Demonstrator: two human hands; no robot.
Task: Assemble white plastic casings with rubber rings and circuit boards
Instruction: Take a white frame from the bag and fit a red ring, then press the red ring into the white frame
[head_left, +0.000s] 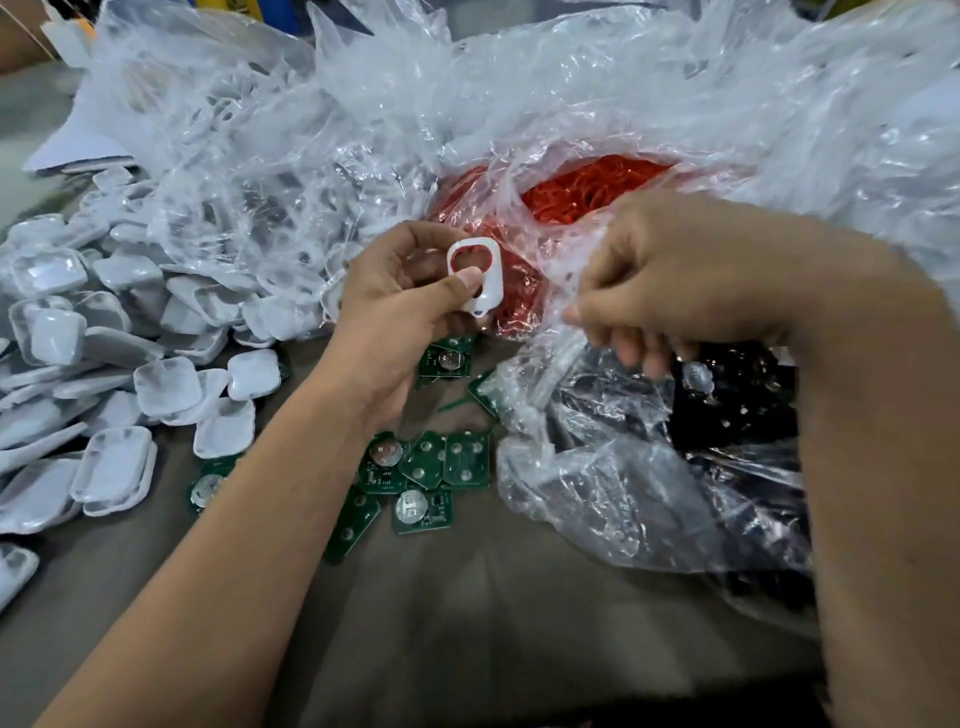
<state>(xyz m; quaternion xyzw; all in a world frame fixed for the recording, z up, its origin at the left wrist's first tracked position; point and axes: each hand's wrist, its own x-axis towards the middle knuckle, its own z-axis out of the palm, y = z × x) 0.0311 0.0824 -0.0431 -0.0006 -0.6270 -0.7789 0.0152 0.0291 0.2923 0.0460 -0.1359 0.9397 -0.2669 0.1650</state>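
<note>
grey worktop (519, 597) holds loose circuit boards (423, 470) at six o'clock; left hand (400, 306) pinches a white casing (480, 275), red ring seemingly seated, board still missing; right hand (675, 280) pinches a plastic bag (597, 467).

A grey-brown desk (467, 623) carries crumpled clear plastic bags (519, 93) heaped along its far edge. Another clear bag (597, 483) of small black parts (737, 410) lies toward the right edge. White paper sheets (78, 150) lie at the far left corner.
</note>
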